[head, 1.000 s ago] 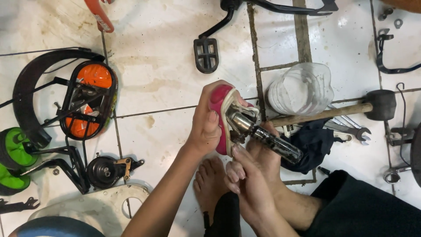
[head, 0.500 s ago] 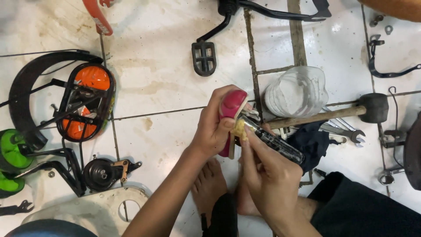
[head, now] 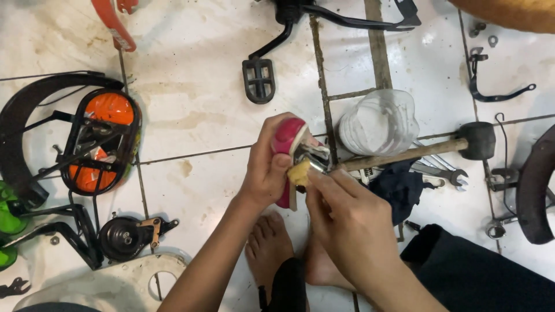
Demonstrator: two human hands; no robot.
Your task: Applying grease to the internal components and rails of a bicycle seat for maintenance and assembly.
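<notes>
Head view: pink saddle (head: 287, 138) being clamped by left hand (head: 267, 167); metal clamp (head: 312, 157) being pinched by right hand (head: 347, 216); clear plastic package (head: 378, 121) lying just beyond.

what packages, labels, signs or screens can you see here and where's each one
Clear plastic bag: crumpled on the tiled floor just right of the hands, above the hammer handle; see-through, whitish.
Possible sticker on the orange strip: top left, a small pale patch, too small to tell.
No signs or screens in view.
The left hand holds a pink saddle; no label shows on it.
</notes>
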